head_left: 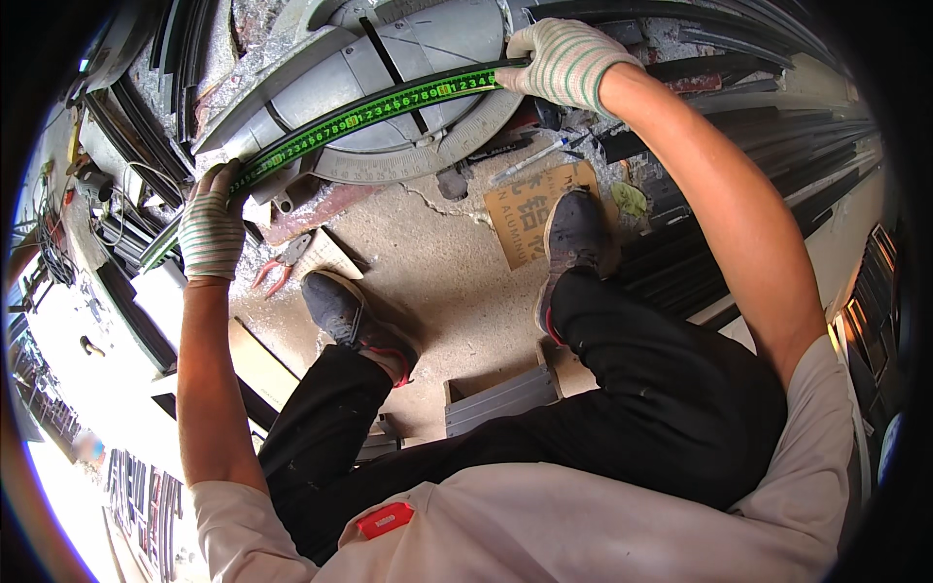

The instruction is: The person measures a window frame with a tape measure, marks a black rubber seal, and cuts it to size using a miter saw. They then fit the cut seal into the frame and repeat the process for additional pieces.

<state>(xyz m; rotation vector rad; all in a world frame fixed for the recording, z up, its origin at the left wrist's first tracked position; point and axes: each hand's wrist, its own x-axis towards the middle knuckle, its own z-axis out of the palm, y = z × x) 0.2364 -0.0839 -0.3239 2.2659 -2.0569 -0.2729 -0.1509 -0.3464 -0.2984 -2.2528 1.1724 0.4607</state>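
green tape (389, 106) is drawn out above the round grey saw base (330, 87), held between two gloved hands along a black strip (428, 78). the left hand (211, 228) is closed on the tape and strip, fingers folded over them; some tape shows beyond it, toward the lower left. the right hand (573, 66) pinches the tape's other end and the strip between thumb and fingers. how tightly either hand grips, i cannot tell.

the base's curved front rim lies on the person's side of the tape. from there the floor (447, 291) spreads between the shoes (335, 306), edged on the right by black bars (671, 257) and nearer the person by a grey box (501, 400).

counted: one tape, two gloves (209, 255), two shoes, one pair of red-handled pliers (292, 253) near the left shoe, one cardboard piece (515, 219) partly under the right shoe, one pen (533, 160) between cardboard and base. the bars overlap too much to count.
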